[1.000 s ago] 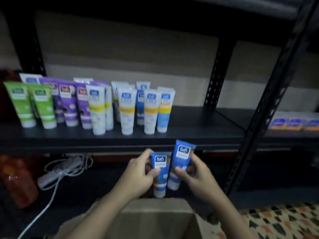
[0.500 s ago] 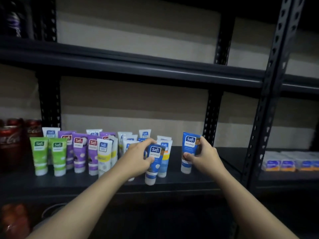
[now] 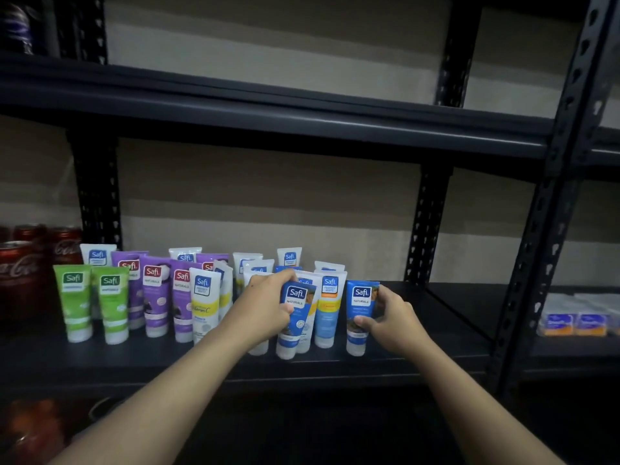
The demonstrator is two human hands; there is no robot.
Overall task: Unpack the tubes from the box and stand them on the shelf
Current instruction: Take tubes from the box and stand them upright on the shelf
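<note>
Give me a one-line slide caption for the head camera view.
Left hand grips a blue tube, right hand a second blue tube, standing both cap-down on the black shelf beside the other tubes.

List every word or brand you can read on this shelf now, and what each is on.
"Safi": logo on the green tubes, purple tubes and white tubes.
"Safi NATURALS": left blue tube, held by the left hand; right blue tube, held by the right hand.
"Coca-Cola", partly cut off: red cans.
Too blurred: the tubes' fine print; the boxes at far right.
</note>
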